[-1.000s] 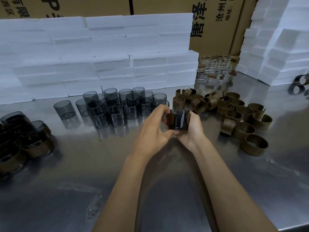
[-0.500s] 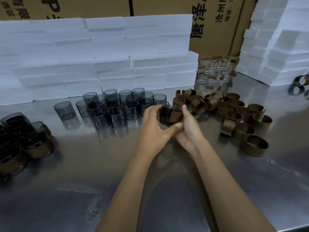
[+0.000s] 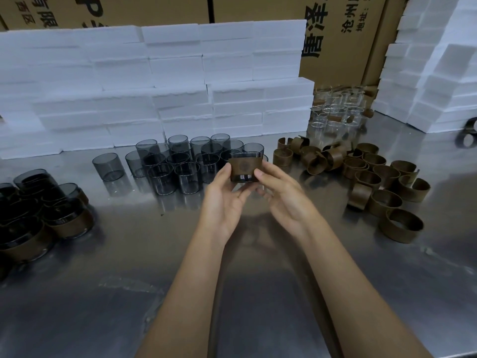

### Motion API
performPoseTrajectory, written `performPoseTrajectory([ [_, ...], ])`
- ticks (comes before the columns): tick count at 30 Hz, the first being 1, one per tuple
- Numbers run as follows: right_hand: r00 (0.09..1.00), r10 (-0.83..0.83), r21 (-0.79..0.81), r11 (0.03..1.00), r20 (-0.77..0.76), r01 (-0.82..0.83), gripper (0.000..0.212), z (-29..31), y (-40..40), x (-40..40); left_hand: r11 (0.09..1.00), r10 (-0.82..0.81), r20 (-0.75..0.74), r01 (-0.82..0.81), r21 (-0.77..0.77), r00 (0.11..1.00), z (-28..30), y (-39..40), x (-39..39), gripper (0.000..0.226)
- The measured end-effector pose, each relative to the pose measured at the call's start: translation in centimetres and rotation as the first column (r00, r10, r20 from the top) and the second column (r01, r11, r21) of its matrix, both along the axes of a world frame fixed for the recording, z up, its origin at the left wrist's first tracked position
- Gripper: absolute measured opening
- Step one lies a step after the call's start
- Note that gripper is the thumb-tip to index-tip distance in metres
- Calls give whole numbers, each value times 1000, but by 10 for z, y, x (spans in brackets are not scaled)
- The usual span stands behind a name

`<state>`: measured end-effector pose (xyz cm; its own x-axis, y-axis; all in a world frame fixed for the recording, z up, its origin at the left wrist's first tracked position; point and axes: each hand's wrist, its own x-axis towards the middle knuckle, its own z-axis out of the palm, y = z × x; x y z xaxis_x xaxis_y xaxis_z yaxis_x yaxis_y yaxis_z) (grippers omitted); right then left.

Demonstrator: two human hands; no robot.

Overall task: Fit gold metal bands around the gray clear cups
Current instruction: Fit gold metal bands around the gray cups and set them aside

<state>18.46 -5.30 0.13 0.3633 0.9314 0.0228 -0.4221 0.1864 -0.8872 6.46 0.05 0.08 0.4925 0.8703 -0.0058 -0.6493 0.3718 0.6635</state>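
Note:
Above the steel table (image 3: 129, 254) I hold a gray clear cup (image 3: 244, 167) upright, with a gold band wrapped round its middle. My left hand (image 3: 224, 200) pinches its left side and my right hand (image 3: 285, 200) pinches its right side, palms turned up. Behind them stands a cluster of bare gray cups (image 3: 180, 164). Loose gold bands (image 3: 374, 177) lie in a heap to the right. Several banded cups (image 3: 46, 213) sit at the left edge.
White foam blocks (image 3: 154, 86) are stacked along the back and at the right (image 3: 433, 73). Clear glass cups (image 3: 338, 109) stand at the back right, in front of cardboard boxes (image 3: 343, 34). One dark ring (image 3: 468, 135) lies at the far right.
The cup was tilted and turned between my hands half a second ago. Now it stands upright with the band's face toward me, and my fingers have loosened to a fingertip pinch.

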Motion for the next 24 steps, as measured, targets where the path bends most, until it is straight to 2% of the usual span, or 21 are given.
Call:
performPoseTrajectory([
  [3,999,27,-22,999,41,-26,46,-1,0,2,999,-16,-10,16,35,1000,-3,2,-1,36],
  [11,999,49,-7,999,-1,-49,42,-2,-1,5,997,12,-94,-4,79,996,-5,4,1,33],
  [14,999,52,-8,999,-11,-52,36,-3,0,6,988,29,-188,1,155,982,-4,5,1,27],
  [18,998,60,-8,998,-19,-61,23,-5,1,10,949,131,-370,-9,314,920,-4,7,0,36],
  [21,998,47,1,999,-33,-47,36,-5,1,12,954,161,-355,-53,296,921,-4,7,0,49],
  [24,999,7,5,1000,-35,-7,47,-5,1,11,922,194,-432,-14,386,881,-6,7,-2,56],
])
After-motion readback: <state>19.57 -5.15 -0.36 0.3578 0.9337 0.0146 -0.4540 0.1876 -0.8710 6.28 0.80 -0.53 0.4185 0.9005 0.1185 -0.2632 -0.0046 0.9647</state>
